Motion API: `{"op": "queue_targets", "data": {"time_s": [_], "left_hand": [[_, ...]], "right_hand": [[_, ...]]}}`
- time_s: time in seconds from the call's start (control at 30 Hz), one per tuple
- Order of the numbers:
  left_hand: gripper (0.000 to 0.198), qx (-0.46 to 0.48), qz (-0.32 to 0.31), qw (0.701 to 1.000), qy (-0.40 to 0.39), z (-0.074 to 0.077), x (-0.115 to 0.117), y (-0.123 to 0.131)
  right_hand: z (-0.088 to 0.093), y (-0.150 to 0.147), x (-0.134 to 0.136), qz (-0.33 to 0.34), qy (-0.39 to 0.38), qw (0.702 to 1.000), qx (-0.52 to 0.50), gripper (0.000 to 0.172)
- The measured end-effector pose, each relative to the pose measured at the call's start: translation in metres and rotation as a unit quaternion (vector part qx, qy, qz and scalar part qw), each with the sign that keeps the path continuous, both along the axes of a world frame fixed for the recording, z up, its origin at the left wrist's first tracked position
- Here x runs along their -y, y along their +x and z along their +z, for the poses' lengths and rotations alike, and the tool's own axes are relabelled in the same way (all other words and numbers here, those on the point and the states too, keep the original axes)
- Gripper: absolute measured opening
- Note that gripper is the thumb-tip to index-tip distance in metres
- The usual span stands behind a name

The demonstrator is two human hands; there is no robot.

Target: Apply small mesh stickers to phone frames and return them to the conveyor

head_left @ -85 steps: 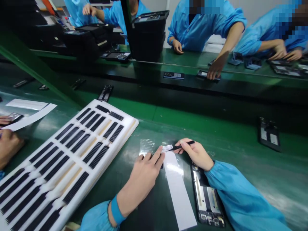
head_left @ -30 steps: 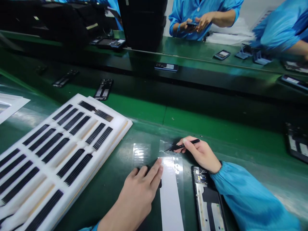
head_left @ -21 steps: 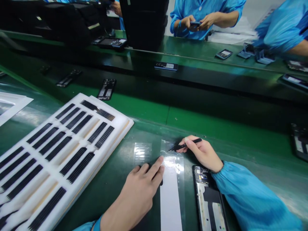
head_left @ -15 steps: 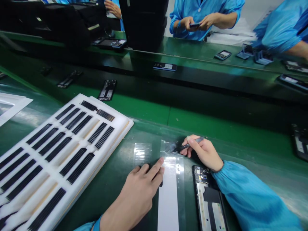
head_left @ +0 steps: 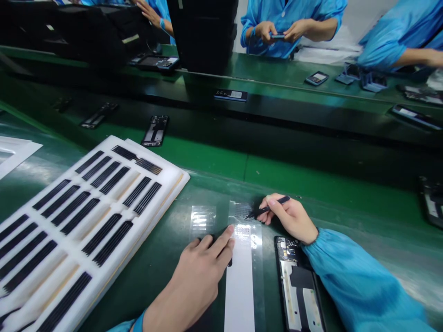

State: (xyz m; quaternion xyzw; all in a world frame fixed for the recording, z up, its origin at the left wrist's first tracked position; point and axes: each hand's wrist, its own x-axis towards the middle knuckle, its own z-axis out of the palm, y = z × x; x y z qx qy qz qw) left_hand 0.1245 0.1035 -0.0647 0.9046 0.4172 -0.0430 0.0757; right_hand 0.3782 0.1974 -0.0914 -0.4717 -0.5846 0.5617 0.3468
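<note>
My right hand (head_left: 285, 214) pinches slim black tweezers (head_left: 268, 208), their tip at the upper part of a clear sheet (head_left: 240, 211) dotted with rows of tiny pieces. Below that part runs a long white strip (head_left: 239, 286). My left hand (head_left: 204, 267) lies with fingers stretched out, the index fingertip touching the sheet's left edge. A small dark thing, mostly hidden, shows beside its fingers. Beyond those fingers sits a small clear sheet (head_left: 203, 219) with shiny strips. Under my right wrist is an opened phone (head_left: 296, 281) with its inner parts showing.
A white foam tray (head_left: 114, 184) with bundles of black strips in its slots fills the left. Behind the bench, a green conveyor belt carries several phone bodies (head_left: 155, 130). Co-workers in blue smocks (head_left: 294, 27) stand across, one holding a phone. Dark stacked trays (head_left: 204, 37) rise at the back.
The tweezers' tip has shifted slightly left over the dotted sheet. My left hand stays in place. Across the line, a co-worker's arm at the right has reached out further.
</note>
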Motion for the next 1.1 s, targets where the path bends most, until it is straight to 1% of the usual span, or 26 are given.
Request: {"op": "queue_targets", "data": {"time_s": [0.13,0.2,0.23,0.27,0.3,0.33,0.37,0.4,0.43,0.47,0.5,0.53,0.57,0.6,0.63,0.67,0.8,0.9,1.03,1.1], "left_hand": [[0.064,0.009,0.001,1.0,-0.001,-0.002,0.0,0.0],[0.063,0.036,0.015,0.999,-0.004,-0.003,0.002,-0.001],[0.06,0.069,0.032,0.997,-0.004,-0.004,0.003,-0.001],[0.057,0.124,0.06,0.99,-0.009,-0.003,0.005,-0.001],[0.051,0.197,0.103,0.975,-0.027,-0.002,0.006,-0.001],[0.042,0.279,0.159,0.945,-0.063,0.0,0.007,0.0],[0.032,0.36,0.218,0.899,-0.122,0.003,0.008,0.001],[0.023,0.428,0.268,0.839,-0.204,0.006,0.009,0.002],[0.02,0.48,0.303,0.768,-0.297,0.009,0.009,0.003],[0.021,0.517,0.32,0.694,-0.385,0.012,0.01,0.004],[0.022,0.545,0.32,0.626,-0.457,0.014,0.01,0.006],[0.022,0.567,0.311,0.569,-0.508,0.015,0.01,0.007],[0.02,0.583,0.301,0.527,-0.541,0.015,0.01,0.008],[0.019,0.593,0.295,0.5,-0.558,0.015,0.011,0.008],[0.019,0.6,0.291,0.484,-0.567,0.014,0.011,0.008],[0.02,0.601,0.288,0.476,-0.574,0.014,0.011,0.009],[0.022,0.611,0.287,0.456,-0.58,0.012,0.013,0.008],[0.021,0.614,0.285,0.454,-0.58,0.013,0.012,0.008],[0.024,0.623,0.277,0.45,-0.577,0.016,0.011,0.01],[0.024,0.623,0.275,0.453,-0.575,0.016,0.011,0.01]], "right_hand": [[-0.002,0.001,-0.002,0.003,0.002,1.0,-0.002,0.05],[-0.003,0.001,-0.003,0.004,0.006,1.0,-0.008,0.049],[-0.003,0.001,-0.002,0.002,0.009,1.0,-0.012,0.047],[-0.002,0.0,0.0,-0.002,0.014,1.0,-0.018,0.046],[0.001,-0.001,0.003,-0.008,0.019,0.999,-0.027,0.045],[0.005,-0.002,0.007,-0.012,0.024,0.999,-0.038,0.044],[0.01,-0.005,0.013,-0.014,0.029,0.998,-0.051,0.042],[0.016,-0.008,0.021,-0.014,0.033,0.997,-0.063,0.04],[0.022,-0.011,0.028,-0.011,0.035,0.997,-0.071,0.038],[0.029,-0.015,0.036,-0.005,0.038,0.997,-0.073,0.036],[0.035,-0.019,0.042,0.001,0.044,0.997,-0.068,0.035],[0.039,-0.022,0.048,0.006,0.054,0.997,-0.056,0.034],[0.043,-0.025,0.052,0.01,0.066,0.997,-0.042,0.035],[0.045,-0.028,0.055,0.014,0.079,0.996,-0.029,0.035],[0.045,-0.029,0.056,0.018,0.09,0.996,-0.018,0.036],[0.045,-0.03,0.057,0.022,0.096,0.995,-0.012,0.037],[0.042,-0.031,0.055,0.042,0.095,0.994,-0.018,0.035],[0.041,-0.03,0.054,0.048,0.093,0.994,-0.026,0.034],[0.039,-0.03,0.055,0.052,0.094,0.994,-0.028,0.032],[0.038,-0.03,0.055,0.055,0.099,0.993,-0.027,0.031]]}}
